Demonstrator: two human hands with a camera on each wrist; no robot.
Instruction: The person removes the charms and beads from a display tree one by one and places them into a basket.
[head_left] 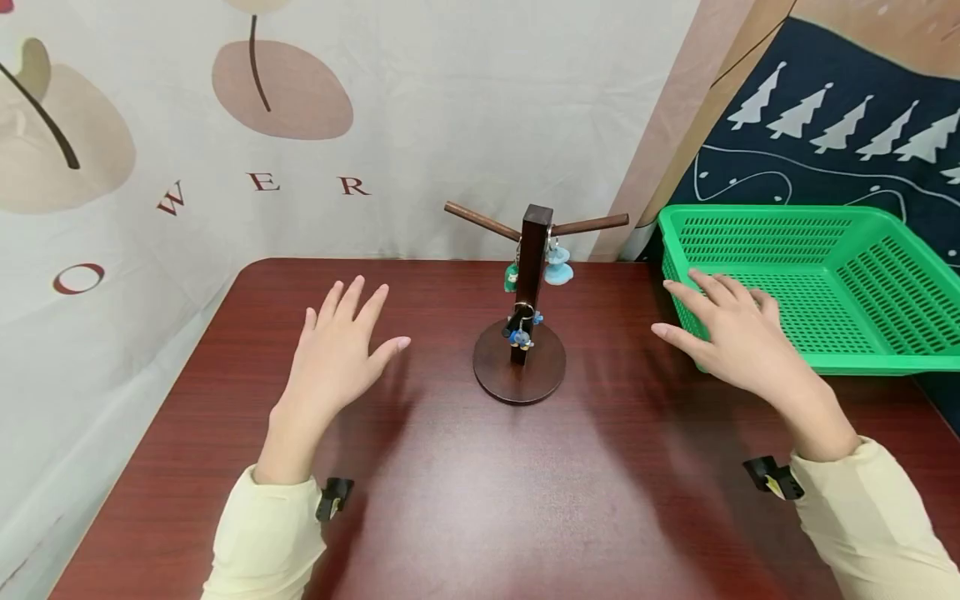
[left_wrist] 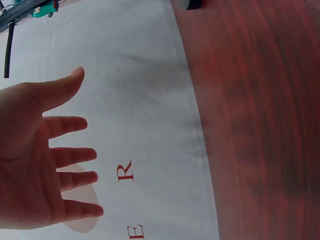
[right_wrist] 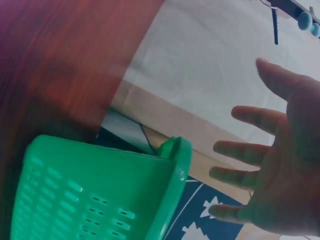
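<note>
Behind and beyond the table [head_left: 450,492], a pale printed cloth [head_left: 480,108] with red letters; at the right, a dark blue cloth [head_left: 817,162] bearing white trees. Table surface: reddish-brown wood grain.

Green basket [head_left: 870,364], perforated walls, at the far right of the table, its interior facing up.

Dark wooden stand [head_left: 529,279] upright near the far edge, between the two hands: square post, round base, two pegs angled out left and right near the top.

Right hand [head_left: 738,329]: palm down, overlapping the basket's left side in the head view; the right wrist view shows it apart from the basket. Grip spread wide, holding nothing.

Left hand [head_left: 333,354]: raised left of the stand, well apart from it. Grip likewise spread, thumb out toward the stand, holding nothing.

Charms on the stand: pale blue one [head_left: 558,265] hanging by the right peg; green one [head_left: 511,277] by the left; blue figure [head_left: 521,337] low at the post's front, just above the base.
</note>
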